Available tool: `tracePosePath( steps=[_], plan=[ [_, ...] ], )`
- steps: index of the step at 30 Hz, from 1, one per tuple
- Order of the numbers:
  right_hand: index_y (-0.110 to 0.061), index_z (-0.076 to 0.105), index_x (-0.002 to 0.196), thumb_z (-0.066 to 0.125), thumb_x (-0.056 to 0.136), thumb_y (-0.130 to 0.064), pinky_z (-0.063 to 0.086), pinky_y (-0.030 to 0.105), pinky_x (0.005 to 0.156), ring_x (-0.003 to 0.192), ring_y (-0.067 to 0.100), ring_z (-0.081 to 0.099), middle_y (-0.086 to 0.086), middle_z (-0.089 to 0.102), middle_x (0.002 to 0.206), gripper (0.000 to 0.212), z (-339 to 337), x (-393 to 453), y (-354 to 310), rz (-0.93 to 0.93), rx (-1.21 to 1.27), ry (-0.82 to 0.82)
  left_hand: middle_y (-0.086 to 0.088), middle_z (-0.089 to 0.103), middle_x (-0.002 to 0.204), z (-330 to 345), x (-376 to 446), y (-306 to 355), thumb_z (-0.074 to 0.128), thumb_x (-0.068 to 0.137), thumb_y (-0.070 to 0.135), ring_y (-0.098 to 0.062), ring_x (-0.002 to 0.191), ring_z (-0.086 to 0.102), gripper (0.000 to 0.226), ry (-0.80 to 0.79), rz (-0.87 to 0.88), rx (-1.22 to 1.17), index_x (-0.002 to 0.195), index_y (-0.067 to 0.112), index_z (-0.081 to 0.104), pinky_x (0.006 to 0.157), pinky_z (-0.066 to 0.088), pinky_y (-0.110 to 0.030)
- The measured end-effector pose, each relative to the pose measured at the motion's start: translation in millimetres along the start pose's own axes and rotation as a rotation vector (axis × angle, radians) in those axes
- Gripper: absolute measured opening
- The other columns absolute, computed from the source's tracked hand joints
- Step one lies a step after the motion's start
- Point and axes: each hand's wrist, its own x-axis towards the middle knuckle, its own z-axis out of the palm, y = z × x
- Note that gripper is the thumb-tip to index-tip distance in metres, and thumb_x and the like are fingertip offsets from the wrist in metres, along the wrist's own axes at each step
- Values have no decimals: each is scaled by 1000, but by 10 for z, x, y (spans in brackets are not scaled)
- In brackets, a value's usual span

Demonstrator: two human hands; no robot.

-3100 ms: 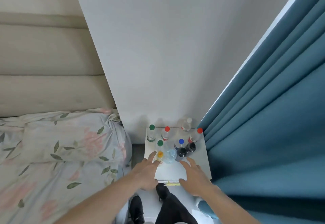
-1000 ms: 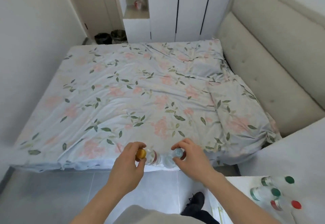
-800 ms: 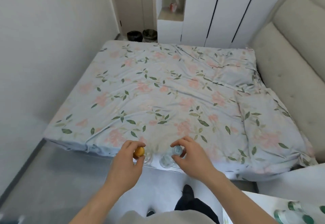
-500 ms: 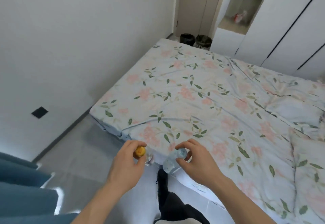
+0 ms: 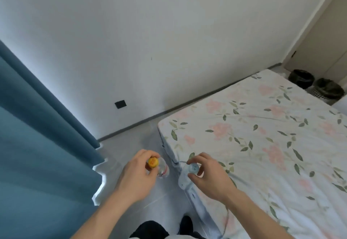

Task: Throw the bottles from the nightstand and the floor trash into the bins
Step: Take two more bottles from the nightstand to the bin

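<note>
My left hand [image 5: 136,177] grips a clear bottle with a yellow cap [image 5: 158,167] by its neck, held over the grey floor. My right hand [image 5: 208,175] pinches a clear bottle with a pale blue cap [image 5: 186,175] at the neck, close to the bed's corner. Both bottles hang downward from my fingers. Two dark bins [image 5: 301,78] [image 5: 327,89] stand side by side on the floor at the far right, beyond the foot of the bed. The nightstand is out of view.
A bed with a floral sheet [image 5: 262,144] fills the right side. A blue curtain [image 5: 37,135] hangs at the left. A strip of grey floor [image 5: 135,137] runs between them along the white wall, which has a black socket [image 5: 120,104].
My view has swung left from the bed toward the wall and curtain. Both hands still hold their bottles in front of me. The bins now appear at the far right.
</note>
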Motion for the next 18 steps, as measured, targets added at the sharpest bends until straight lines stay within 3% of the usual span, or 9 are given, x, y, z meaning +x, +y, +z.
tracePosePath(
  steps=[9, 12, 18],
  plan=[
    [-37, 66, 111, 71, 85, -36, 54, 25, 75, 81, 9, 64, -18, 55, 106, 26, 79, 1599, -835, -228, -93, -167, 28, 59, 109, -688, 583, -725, 70, 91, 26, 3, 91, 62, 23, 237, -211, -64, 107, 42, 65, 79, 51, -19],
    [-37, 67, 109, 71, 84, -34, 54, 24, 75, 83, 9, 63, -18, 57, 106, 25, 192, 2048, -1057, -231, -91, -171, 28, 59, 111, -956, 945, -1005, 68, 93, 28, 2, 91, 63, 23, 231, -218, -56, 110, 43, 64, 78, 51, -16],
    [-40, 66, 104, 71, 81, -35, 54, 22, 74, 84, 2, 64, -22, 59, 104, 24, 412, 2830, -1435, -161, -64, -131, 28, 58, 114, -1552, 1782, -1504, 68, 93, 31, -3, 93, 64, 24, 178, -192, -54, 113, 43, 63, 84, 57, -25]
  ],
)
